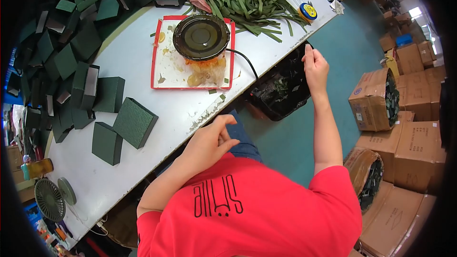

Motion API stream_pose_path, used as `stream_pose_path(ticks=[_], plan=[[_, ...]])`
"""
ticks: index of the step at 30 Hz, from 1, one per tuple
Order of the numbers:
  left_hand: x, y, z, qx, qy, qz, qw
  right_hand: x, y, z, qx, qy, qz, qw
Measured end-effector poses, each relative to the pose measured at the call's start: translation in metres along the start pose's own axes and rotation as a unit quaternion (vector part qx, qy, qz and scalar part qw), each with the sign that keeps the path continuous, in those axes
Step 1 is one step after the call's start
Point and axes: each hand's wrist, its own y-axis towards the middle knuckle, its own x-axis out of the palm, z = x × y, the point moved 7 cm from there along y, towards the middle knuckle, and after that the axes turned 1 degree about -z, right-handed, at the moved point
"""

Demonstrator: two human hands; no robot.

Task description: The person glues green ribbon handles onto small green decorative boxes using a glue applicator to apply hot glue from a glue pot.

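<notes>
My left hand (pixel 207 143) is near the front edge of the white table (pixel 128 169), with fingers loosely bent, the thumb apart from them and nothing visible between. My right hand (pixel 315 69) is out beyond the table edge with its fingers closed, beside the upper rim of a black bag-lined bin (pixel 281 93); what the fingertips hold is too small to tell. Nearest my left hand on the table lie two dark green boxes (pixel 135 123), (pixel 106 143). A round dark pot (pixel 201 37) with a black cable stands on a red-edged white board (pixel 164 74).
Many green boxes (pixel 66 59) are piled at the upper left. Green strips (pixel 243 0) spill from a pink bag near a blue-and-yellow round item (pixel 308 11). Small fans (pixel 49 200) stand lower left. Cardboard cartons (pixel 416 152) are stacked on the right.
</notes>
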Motion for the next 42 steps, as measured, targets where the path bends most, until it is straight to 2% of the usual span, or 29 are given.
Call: stream_pose_path(ticks=[2, 3, 5, 6, 9, 11, 13, 14, 16, 18, 22, 23, 24, 26, 29, 30, 32, 35, 38, 39, 42], plan=[[0.001, -0.001, 0.006, 0.046, 0.133, -0.007, 0.99, 0.005, 0.018, -0.009, 0.009, 0.018, -0.002, 1.0], [0.006, -0.001, -0.01, 0.025, 0.162, -0.035, 0.986, 0.007, 0.031, -0.011, -0.05, -0.014, 0.031, 0.998], [-0.001, -0.006, 0.008, 0.153, 0.219, 0.021, 0.964, 0.02, 0.058, -0.002, -0.168, -0.077, 0.098, 0.978], [-0.004, -0.01, 0.017, 0.215, 0.246, 0.049, 0.944, 0.029, 0.071, 0.007, -0.15, -0.093, 0.089, 0.98], [-0.022, -0.028, 0.013, 0.163, 0.172, 0.079, 0.968, 0.049, 0.097, 0.023, -0.075, -0.14, 0.04, 0.986], [-0.051, -0.046, 0.013, 0.182, 0.239, 0.188, 0.935, 0.057, 0.105, 0.029, -0.037, -0.182, -0.004, 0.983], [-0.085, -0.07, 0.014, 0.159, 0.312, 0.305, 0.886, 0.062, 0.109, 0.039, -0.048, -0.149, -0.017, 0.988], [-0.101, -0.079, 0.013, 0.136, 0.35, 0.353, 0.857, 0.062, 0.11, 0.046, -0.072, -0.16, 0.003, 0.985], [-0.127, -0.096, -0.002, 0.141, 0.377, 0.418, 0.815, 0.05, 0.104, 0.047, -0.13, -0.066, 0.075, 0.987], [-0.146, -0.117, -0.032, 0.067, 0.273, 0.469, 0.837, 0.029, 0.075, 0.007, -0.296, -0.055, 0.162, 0.94], [-0.16, -0.14, -0.058, -0.008, 0.061, 0.545, 0.836, 0.002, 0.035, -0.053, -0.245, 0.068, 0.045, 0.966], [-0.163, -0.146, -0.073, -0.029, 0.107, 0.494, 0.862, -0.003, 0.025, -0.062, -0.244, 0.11, 0.006, 0.963], [-0.161, -0.144, -0.065, 0.017, 0.156, 0.479, 0.863, -0.008, 0.013, -0.072, -0.242, 0.152, -0.034, 0.958], [-0.156, -0.139, -0.05, 0.111, 0.253, 0.443, 0.853, -0.01, -0.019, -0.092, -0.166, 0.213, -0.102, 0.957], [-0.147, -0.115, -0.007, -0.003, 0.429, 0.437, 0.79, 0.004, -0.072, -0.122, -0.065, 0.285, -0.231, 0.928], [-0.147, -0.111, -0.014, -0.037, 0.44, 0.414, 0.796, 0.013, -0.088, -0.124, -0.015, 0.325, -0.266, 0.907], [-0.148, -0.104, -0.029, -0.105, 0.459, 0.366, 0.803, 0.037, -0.118, -0.12, 0.063, 0.442, -0.336, 0.829], [-0.155, -0.105, -0.021, -0.045, 0.389, 0.322, 0.862, 0.068, -0.151, -0.125, 0.135, 0.459, -0.381, 0.791], [-0.154, -0.112, -0.013, 0.106, 0.221, 0.274, 0.93, 0.088, -0.166, -0.126, 0.161, 0.505, -0.375, 0.76], [-0.15, -0.115, -0.011, 0.181, 0.214, 0.271, 0.921, 0.092, -0.168, -0.126, 0.168, 0.518, -0.373, 0.751], [-0.142, -0.116, -0.014, 0.214, 0.154, 0.226, 0.938, 0.099, -0.164, -0.129, 0.192, 0.469, -0.348, 0.789]])
